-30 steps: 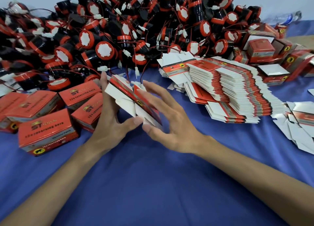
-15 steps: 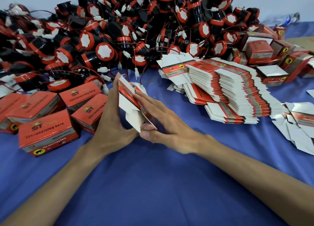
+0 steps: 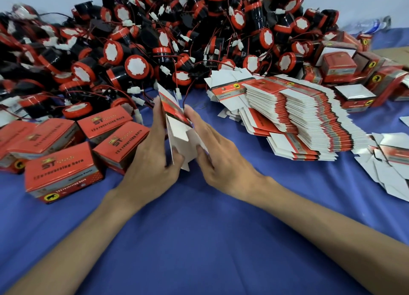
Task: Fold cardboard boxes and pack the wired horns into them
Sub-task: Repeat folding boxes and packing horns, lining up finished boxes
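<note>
Over the blue-covered desk (image 3: 199,239), front and centre, the left hand (image 3: 150,161) and right hand (image 3: 219,157) have one red-and-white cardboard carton blank (image 3: 177,122) between them. A second ago it lay slanted and half-spread on splayed fingers. Now it's up on edge and squeezed nearly flat, white flaps pointing down toward the desk.

Left fingers (image 3: 157,111) run straight up its left face, with the thumb pinching the white flap. Right fingers (image 3: 190,115) are straight and spread, pressing the red right face, wrapped round nothing. My read: the creases are being worked before the tube is popped square, so this box isn't formed and no horn goes in yet.

Count time:
- One blank in hand.
- Five closed red boxes (image 3: 64,173) clustered at left.
- Several more boxes (image 3: 338,66) back right, some open, too jumbled to number.
- Black-and-red wired horns (image 3: 137,65) heaped behind, far past counting.
- A fanned stack of flat blanks (image 3: 309,122), likewise beyond counting.
</note>
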Demonstrator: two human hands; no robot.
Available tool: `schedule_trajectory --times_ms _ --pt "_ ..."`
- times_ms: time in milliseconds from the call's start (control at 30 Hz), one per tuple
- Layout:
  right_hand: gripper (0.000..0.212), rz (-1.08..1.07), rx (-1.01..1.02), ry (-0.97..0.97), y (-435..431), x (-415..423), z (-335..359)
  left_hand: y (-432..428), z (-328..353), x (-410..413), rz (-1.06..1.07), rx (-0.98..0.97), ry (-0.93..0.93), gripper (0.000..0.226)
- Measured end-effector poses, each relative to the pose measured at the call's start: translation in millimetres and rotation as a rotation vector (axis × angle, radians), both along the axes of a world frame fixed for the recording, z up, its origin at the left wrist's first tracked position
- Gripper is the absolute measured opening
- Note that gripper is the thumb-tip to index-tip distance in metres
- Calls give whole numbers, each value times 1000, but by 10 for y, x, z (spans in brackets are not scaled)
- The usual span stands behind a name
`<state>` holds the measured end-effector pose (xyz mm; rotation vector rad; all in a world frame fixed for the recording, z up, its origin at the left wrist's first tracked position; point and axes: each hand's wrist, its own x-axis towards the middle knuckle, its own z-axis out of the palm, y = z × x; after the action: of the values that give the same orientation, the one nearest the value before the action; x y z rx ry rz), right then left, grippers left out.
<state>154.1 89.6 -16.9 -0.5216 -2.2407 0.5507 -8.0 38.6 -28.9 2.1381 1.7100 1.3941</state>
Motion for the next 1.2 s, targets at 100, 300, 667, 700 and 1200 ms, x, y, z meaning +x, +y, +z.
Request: schedule_trajectory --times_ms 100,300,667,700,1200 --pt "81 -34 19 15 0 -19 10 -1 7 -25 -8 8 12 81" --pt "78 -138 85 61 93 16 9 0 33 -35 9 95 210 79" --pt "69 -123 -355 202 266 94 29 -7 36 -60 -61 -35 263 68" --pt "70 -115 -426 233 277 103 39 -12 36 -61 -83 -52 264 71" --pt "73 79 -835 406 92 23 141 -63 129 15 58 45 139 112"
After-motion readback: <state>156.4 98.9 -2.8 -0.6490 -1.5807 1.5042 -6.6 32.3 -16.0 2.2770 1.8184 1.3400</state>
